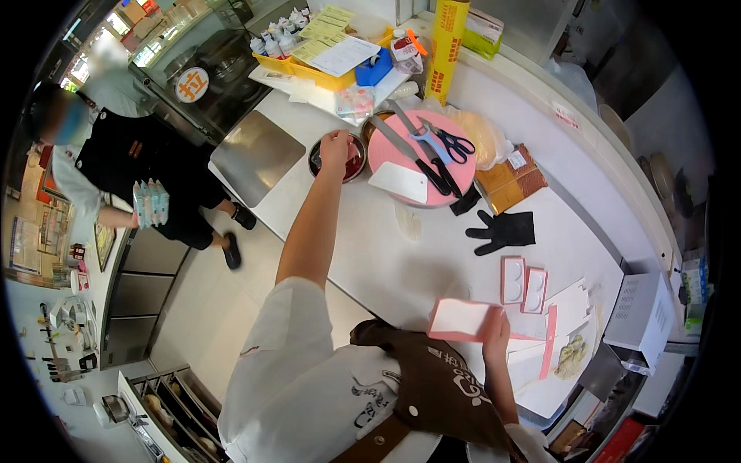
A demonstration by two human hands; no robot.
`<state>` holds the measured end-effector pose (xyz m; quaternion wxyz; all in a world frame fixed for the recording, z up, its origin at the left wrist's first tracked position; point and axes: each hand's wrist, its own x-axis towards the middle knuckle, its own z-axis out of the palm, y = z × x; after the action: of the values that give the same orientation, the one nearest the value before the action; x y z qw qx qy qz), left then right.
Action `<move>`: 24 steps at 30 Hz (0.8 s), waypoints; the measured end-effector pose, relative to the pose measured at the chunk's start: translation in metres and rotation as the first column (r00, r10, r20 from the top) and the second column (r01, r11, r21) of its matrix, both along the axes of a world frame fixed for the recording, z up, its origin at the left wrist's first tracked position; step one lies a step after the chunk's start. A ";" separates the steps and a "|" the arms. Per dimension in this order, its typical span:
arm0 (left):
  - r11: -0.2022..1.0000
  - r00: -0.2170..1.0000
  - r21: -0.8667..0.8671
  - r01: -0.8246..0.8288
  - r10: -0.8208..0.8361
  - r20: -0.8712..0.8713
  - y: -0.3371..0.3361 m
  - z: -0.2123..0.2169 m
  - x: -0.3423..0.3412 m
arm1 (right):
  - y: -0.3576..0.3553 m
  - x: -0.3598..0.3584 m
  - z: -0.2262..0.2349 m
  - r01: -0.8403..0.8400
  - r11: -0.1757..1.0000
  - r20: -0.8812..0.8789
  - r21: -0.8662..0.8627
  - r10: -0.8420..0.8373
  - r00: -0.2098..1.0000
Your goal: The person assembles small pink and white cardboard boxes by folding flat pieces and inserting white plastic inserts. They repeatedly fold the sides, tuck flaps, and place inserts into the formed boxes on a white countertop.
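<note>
My left hand [335,148] is stretched far forward over a round metal bowl [315,163] with dark red contents. Its fingers are drawn together at the bowl's mouth; what they pinch is too small to make out. Close to my body, my right hand [497,336] grips the side of an open pink box [461,318] with a white inside, held above the table. Two pink-edged trays with round hollows, one [512,281] beside the other [534,291], lie just beyond the box. White and pink flat card pieces [567,309] are spread to their right.
A pink round stand [384,154] bears knives [413,152], scissors [455,145] and a white scraper [400,183]. A black glove [505,231] lies nearer. Behind are a yellow tray [332,79] and an upright yellow roll [446,54]. Another person [131,147] holding bottles stands left.
</note>
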<state>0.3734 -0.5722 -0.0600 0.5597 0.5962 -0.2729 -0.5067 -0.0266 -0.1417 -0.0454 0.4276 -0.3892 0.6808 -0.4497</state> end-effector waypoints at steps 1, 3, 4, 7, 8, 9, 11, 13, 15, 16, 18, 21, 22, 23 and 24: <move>0.997 0.996 -0.022 -0.069 0.071 0.052 -0.018 -0.007 0.001 | 0.005 0.003 -0.002 0.016 1.000 -0.010 0.005 -0.016 1.000; 0.989 0.980 -0.024 -0.144 0.146 0.138 -0.050 -0.019 0.003 | 0.010 0.010 -0.002 0.053 0.998 -0.031 0.017 -0.052 0.998; 0.988 0.974 -0.001 -0.152 0.150 0.172 -0.063 -0.024 0.004 | 0.010 0.014 0.002 0.073 0.997 -0.030 0.040 -0.072 0.997; 0.985 0.959 0.030 -0.172 0.160 0.234 -0.097 -0.034 0.006 | 0.012 0.021 0.009 0.109 0.989 0.002 0.095 -0.110 0.994; 0.983 0.954 0.033 -0.181 0.167 0.248 -0.106 -0.037 0.006 | 0.011 0.024 0.010 0.126 0.988 -0.013 0.094 -0.125 0.992; 0.976 0.939 0.022 -0.218 0.204 0.275 -0.114 -0.045 0.012 | 0.006 0.030 0.013 0.131 0.987 -0.021 0.090 -0.129 0.991; 0.994 0.951 0.088 -0.064 0.034 0.306 -0.126 -0.045 0.025 | 0.007 0.031 0.009 0.115 0.986 -0.015 0.120 -0.114 0.993; 0.996 0.941 0.086 -0.012 -0.018 0.338 -0.123 -0.043 0.020 | 0.009 0.023 0.000 0.088 0.988 -0.032 0.128 -0.084 0.996; 0.997 0.879 -0.040 -0.061 0.073 0.472 -0.119 -0.036 0.021 | -0.001 0.021 -0.005 0.014 0.993 -0.033 0.119 -0.011 0.999; 0.991 0.808 -0.108 -0.078 0.126 0.576 -0.116 -0.039 0.041 | -0.017 0.029 -0.002 -0.007 0.995 -0.001 0.100 0.008 1.000; 0.994 0.970 -0.108 -0.032 0.058 0.238 -0.078 -0.014 -0.010 | -0.010 0.042 0.007 0.104 0.988 0.003 0.116 -0.105 0.994; 0.991 0.999 -0.128 -0.036 0.035 -0.011 -0.012 0.008 -0.013 | -0.006 0.023 -0.001 0.004 0.989 -0.002 0.150 -0.003 1.000; 0.989 0.997 -0.139 -0.057 0.048 -0.064 0.008 0.002 -0.008 | -0.010 0.021 -0.003 -0.037 0.988 0.008 0.149 0.036 0.999; 0.986 0.991 -0.148 -0.075 0.058 -0.119 0.029 -0.006 -0.006 | -0.011 0.018 -0.004 -0.056 0.985 0.019 0.165 0.053 0.998; 0.982 0.984 -0.161 -0.097 0.070 -0.167 0.050 -0.009 0.001 | -0.014 0.019 -0.001 -0.080 0.981 0.037 0.178 0.075 0.997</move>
<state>0.3744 -0.5221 -0.0685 0.6490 0.5153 -0.2434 -0.5040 -0.0079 -0.1558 -0.0467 0.4882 -0.3684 0.6965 -0.3753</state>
